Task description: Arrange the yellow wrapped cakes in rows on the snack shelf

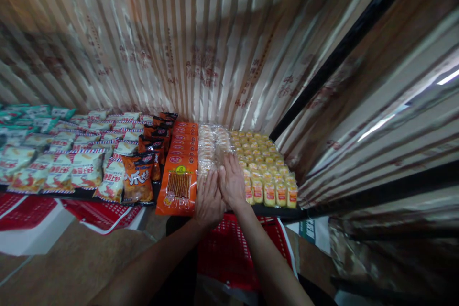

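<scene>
Both of my hands lie side by side on clear-wrapped pale snacks (211,141), set in rows on a dark shelf. My left hand (209,200) rests flat with fingers stretched forward at the front of these rows. Touching it, my right hand (231,182) reaches a little farther in, its fingers extended over the packs. Left of them stand orange snack packets (178,184) in an overlapping row. To the right are small yellow wrapped cakes (269,191) in tight rows. What lies beneath my palms is hidden.
Black-and-orange bags (138,179), white chip bags (86,167) and green bags (45,119) fill the shelf leftward. A striped curtain (201,48) hangs behind, with a black pole (344,48) slanting at right. Red baskets (229,253) sit below the shelf edge.
</scene>
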A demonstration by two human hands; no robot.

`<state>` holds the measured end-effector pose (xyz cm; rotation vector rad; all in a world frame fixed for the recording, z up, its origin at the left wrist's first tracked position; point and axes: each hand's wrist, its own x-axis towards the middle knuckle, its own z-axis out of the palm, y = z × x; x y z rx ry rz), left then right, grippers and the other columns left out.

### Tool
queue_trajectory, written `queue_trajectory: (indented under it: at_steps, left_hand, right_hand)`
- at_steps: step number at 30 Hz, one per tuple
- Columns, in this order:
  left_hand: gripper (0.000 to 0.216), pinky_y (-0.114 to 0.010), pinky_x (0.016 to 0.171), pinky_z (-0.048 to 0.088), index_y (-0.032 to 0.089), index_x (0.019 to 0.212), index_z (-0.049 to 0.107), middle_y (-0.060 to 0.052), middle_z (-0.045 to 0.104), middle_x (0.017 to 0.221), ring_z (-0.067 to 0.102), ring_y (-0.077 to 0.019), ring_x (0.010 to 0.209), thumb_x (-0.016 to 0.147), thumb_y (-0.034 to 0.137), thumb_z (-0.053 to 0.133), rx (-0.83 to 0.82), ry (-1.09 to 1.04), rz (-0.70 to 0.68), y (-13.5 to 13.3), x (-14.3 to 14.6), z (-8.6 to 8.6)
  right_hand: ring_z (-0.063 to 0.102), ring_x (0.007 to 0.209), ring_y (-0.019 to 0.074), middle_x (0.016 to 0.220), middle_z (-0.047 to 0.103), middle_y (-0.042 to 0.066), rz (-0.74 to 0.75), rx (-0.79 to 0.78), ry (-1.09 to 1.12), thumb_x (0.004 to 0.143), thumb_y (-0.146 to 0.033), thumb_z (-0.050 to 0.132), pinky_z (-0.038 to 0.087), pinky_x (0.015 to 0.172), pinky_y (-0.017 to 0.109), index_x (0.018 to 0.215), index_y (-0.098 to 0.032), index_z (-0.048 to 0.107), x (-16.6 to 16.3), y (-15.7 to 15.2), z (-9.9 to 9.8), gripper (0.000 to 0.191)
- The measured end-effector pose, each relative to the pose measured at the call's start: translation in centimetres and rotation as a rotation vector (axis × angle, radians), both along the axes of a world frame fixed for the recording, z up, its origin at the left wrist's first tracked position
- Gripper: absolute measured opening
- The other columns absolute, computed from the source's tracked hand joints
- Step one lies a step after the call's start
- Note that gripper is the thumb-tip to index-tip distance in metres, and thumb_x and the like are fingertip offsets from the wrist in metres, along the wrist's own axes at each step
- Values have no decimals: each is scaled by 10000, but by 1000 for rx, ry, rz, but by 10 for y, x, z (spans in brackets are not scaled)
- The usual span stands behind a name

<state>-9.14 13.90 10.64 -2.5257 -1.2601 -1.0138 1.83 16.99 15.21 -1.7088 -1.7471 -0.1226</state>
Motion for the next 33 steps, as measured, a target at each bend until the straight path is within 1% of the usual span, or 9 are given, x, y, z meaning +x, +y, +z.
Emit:
queue_trajectory:
  at_steps: [4,8,10,12,15,19,24,30,33]
  left_hand:
    - [595,-477,1138,127,124,1433,247,-113,318,1467,187,-266,1389,875,297,363,-2,63,-93,-21,8,-4]
    - [550,-473,1136,117,146,1413,301,-102,362,1447,227,-252,1378,890,305,366,41,98,-184,-36,22,-14]
    - [525,-487,1130,117,161,1380,365,-113,382,1434,246,-260,1371,893,358,381,45,120,-244,-39,30,-19]
    - [500,-490,1126,119,158,1327,439,-132,396,1422,255,-266,1367,888,393,393,15,147,-295,-39,37,-21]
    - [476,-485,1121,126,133,1290,475,-156,379,1426,244,-271,1370,881,365,398,-42,178,-331,-38,45,-22]
    - [487,-492,1113,154,102,1322,430,-168,337,1446,212,-277,1380,877,297,388,-62,203,-340,-37,49,-24]
    - [444,-495,1117,163,115,1289,463,-159,335,1450,193,-275,1385,885,281,385,-37,211,-311,-37,52,-30]
    - [491,-493,1120,176,101,1325,414,-175,310,1457,184,-279,1387,869,282,427,-37,228,-295,-40,57,-28]
    - [462,-491,1119,188,104,1308,436,-162,324,1454,175,-278,1389,881,281,414,-30,226,-275,-42,58,-28]
  right_hand:
    - [172,1395,222,1493,266,121,-141,61,101,943,-326,217,249,1093,494,1411,-136,301,13,-35,-19,512]
    - [164,1396,251,1491,257,144,-299,95,163,944,-360,194,238,1084,535,1423,-124,270,21,-74,-52,539]
    - [174,1393,256,1484,264,163,-320,102,199,945,-376,186,251,1079,531,1427,-108,254,24,-90,-67,555]
    - [165,1395,263,1477,272,177,-341,89,225,944,-396,187,252,1076,535,1424,-94,256,29,-101,-77,572]
    - [168,1393,267,1472,276,190,-396,62,255,944,-408,171,236,1081,540,1410,-74,287,42,-107,-80,585]
    - [177,1391,257,1475,268,192,-414,53,266,944,-410,171,235,1088,525,1396,-64,313,58,-107,-78,587]
    - [157,1397,259,1486,255,172,-376,49,228,945,-372,206,246,1079,535,1415,-100,284,59,-105,-80,548]
    - [129,1401,278,1496,197,206,-498,78,225,943,-386,196,232,1075,544,1410,-57,277,69,-104,-79,577]
    - [146,1398,265,1493,219,196,-468,29,206,943,-387,186,232,1082,527,1403,-62,295,74,-102,-83,575]
